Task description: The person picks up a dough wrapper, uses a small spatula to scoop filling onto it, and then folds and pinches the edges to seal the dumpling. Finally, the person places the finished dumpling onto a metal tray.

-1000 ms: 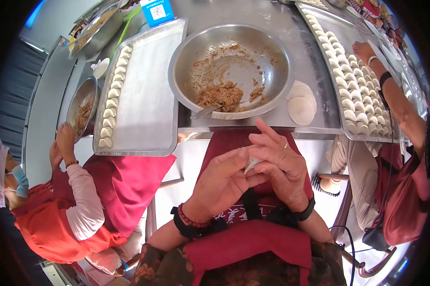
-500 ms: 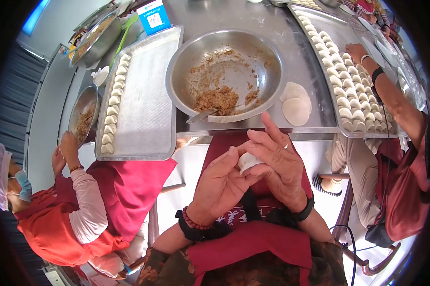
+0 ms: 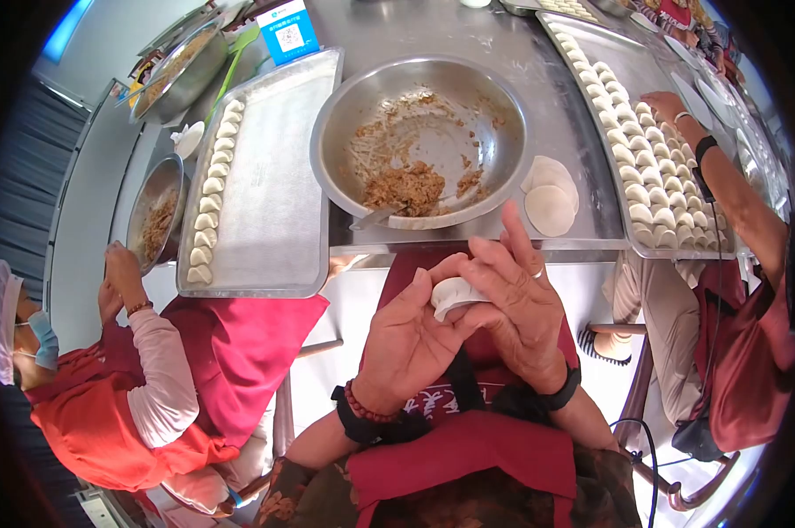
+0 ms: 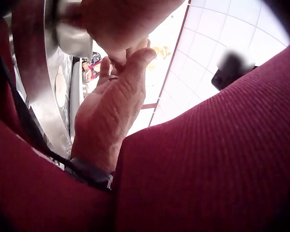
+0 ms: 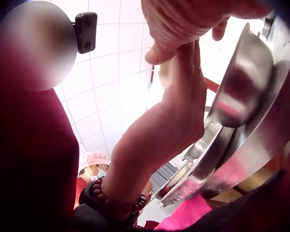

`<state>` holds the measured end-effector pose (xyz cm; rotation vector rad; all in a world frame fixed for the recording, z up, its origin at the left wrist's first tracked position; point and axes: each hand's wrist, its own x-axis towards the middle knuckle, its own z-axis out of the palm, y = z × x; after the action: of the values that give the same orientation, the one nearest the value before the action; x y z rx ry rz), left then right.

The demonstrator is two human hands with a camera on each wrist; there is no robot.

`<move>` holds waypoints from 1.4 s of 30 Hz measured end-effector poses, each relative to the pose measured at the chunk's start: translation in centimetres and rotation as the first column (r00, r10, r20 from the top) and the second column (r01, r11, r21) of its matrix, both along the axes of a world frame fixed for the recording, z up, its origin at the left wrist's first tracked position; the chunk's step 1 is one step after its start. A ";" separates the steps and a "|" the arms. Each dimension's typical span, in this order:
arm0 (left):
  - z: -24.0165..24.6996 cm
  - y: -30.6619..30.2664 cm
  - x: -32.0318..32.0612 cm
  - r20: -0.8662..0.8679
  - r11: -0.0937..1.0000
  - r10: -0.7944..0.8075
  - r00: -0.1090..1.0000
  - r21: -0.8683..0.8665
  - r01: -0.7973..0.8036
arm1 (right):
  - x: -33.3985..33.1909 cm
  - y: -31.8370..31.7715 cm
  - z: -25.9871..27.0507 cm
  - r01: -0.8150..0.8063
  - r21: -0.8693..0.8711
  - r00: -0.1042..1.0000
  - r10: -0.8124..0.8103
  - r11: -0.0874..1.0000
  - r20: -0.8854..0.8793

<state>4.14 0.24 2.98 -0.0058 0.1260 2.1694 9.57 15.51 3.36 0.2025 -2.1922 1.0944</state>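
A folded white dumpling (image 3: 457,297) sits between both hands, in front of the large steel bowl (image 3: 320,167). The left hand (image 3: 408,339) holds its left end with thumb and fingers. On its right side, the right hand (image 3: 522,321) pinches it, with the index finger raised. In the left wrist view the right hand (image 4: 111,111) meets the left hand (image 4: 125,21) at the fingertips. The right wrist view shows the left hand (image 5: 159,121) below the right hand (image 5: 183,24); the dumpling cannot be made out there.
Meat filling (image 3: 406,187) and a utensil lie in the bowl. Round wrappers (image 3: 552,209) rest right of it. A tray (image 3: 279,176) with one dumpling row stands left, a fuller tray (image 3: 628,231) right. People sit on both sides; one reaches an arm (image 3: 741,189) over the right tray.
The dumpling shows more between the fingers than before, its folded edge now visible. The left hand's thumb and the right hand's fingers have shifted slightly. The head view has tilted a little.
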 end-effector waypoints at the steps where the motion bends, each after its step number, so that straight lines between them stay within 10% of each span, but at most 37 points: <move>1: 0.1 0.1 0.0 0.031 1.000 0.004 1.000 0.003 -0.005 | 0.0 0.0 -0.1 -0.011 0.010 1.000 0.011 1.000 -0.021; 10: -0.4 0.3 0.2 -0.041 0.998 0.036 0.998 -0.053 -0.038 | 0.3 -0.1 -1.1 -0.081 -0.348 0.995 0.094 0.934 0.020; 22: -0.1 0.4 -0.1 -0.064 0.975 0.002 0.998 -0.220 -0.016 | 0.2 -0.1 -0.9 0.030 -0.364 0.975 0.053 0.931 0.217; 31: -0.1 -0.2 0.0 -0.044 0.947 -0.063 0.997 -0.318 0.046 | 0.3 1.3 -0.4 -0.274 0.066 0.907 0.235 0.960 0.350; 42: -0.1 -0.3 -0.1 -0.003 0.922 -0.142 0.990 -0.364 0.131 | 0.2 1.3 -1.3 -0.330 0.047 0.891 0.295 0.943 0.345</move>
<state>4.03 -0.08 2.84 -0.1727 0.5294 1.9785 9.79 16.83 2.11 0.4618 -2.5887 1.2635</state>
